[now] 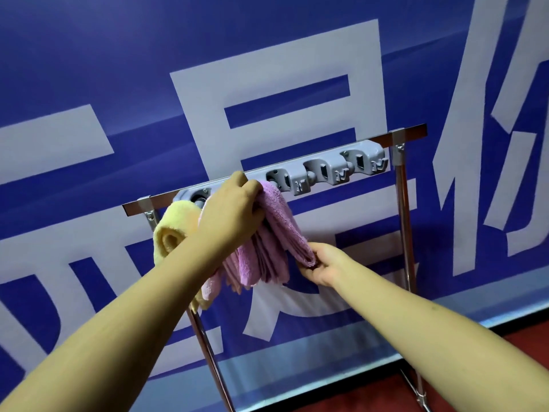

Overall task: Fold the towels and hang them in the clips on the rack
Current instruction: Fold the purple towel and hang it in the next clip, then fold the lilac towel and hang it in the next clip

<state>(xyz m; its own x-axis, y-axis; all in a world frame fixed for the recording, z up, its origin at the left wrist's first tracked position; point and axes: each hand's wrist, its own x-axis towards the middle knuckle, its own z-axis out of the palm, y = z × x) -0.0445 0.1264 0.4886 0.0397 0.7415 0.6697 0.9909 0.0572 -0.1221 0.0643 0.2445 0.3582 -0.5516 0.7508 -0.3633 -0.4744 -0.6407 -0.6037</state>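
Presently, at this moment, the left hand (230, 208) was curled over the top of the folded lilac terry towel (273, 233), fingers clamped on the bunched fabric and pressing it against the grey plastic clip strip (297, 176) on the chrome rack (398, 162). The clip under the hand was hidden, so I could not tell whether the towel was seated in it. The right hand (322, 267) pinched the towel's lower corner, fingers closed on the cloth, holding it down and to the right.

A rolled pale yellow terry towel (175, 230) hung just beside, to the left, its top at the first clip. A pink cloth edge (209, 288) showed below the left forearm, between the two towels; which towel it belonged to was unclear. Three clips to the right stood unfilled.

Judgement: step in hand was seating the lilac towel; task part done.

Risks:
- The folded layers fanned out at the bottom; a thick, uneven wad might not enter the clip, or might slip out on release.
- A downward pull from the right hand could drag the towel free before it gripped.
- The left forearm lay against the yellow towel; a sideways shove could dislodge it.
- Hard pressing might rock the light rack.
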